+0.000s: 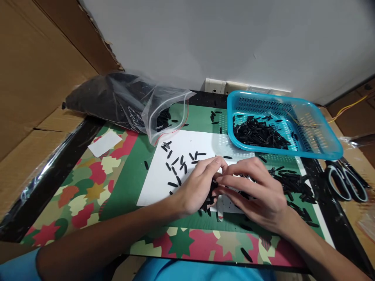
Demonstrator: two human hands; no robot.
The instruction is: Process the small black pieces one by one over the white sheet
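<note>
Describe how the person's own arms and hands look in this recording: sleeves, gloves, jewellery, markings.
Both hands, left hand and right hand, are bare: no gloves, rings or wristbands show. The forearms are uncovered. A bright blue short sleeve shows at the left upper arm; the right arm leaves the picture before any sleeve appears. No markings visible.

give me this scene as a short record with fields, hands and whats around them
left hand: cupped on the white sheet, holding a bunch of small black pieces
right hand: fingertips meeting the left hand's over the sheet
loose pieces: scattered on the sheet
blue basket: back right, holds black pieces
plastic bag: back left, open, black pieces inside
scissors: far right
</note>
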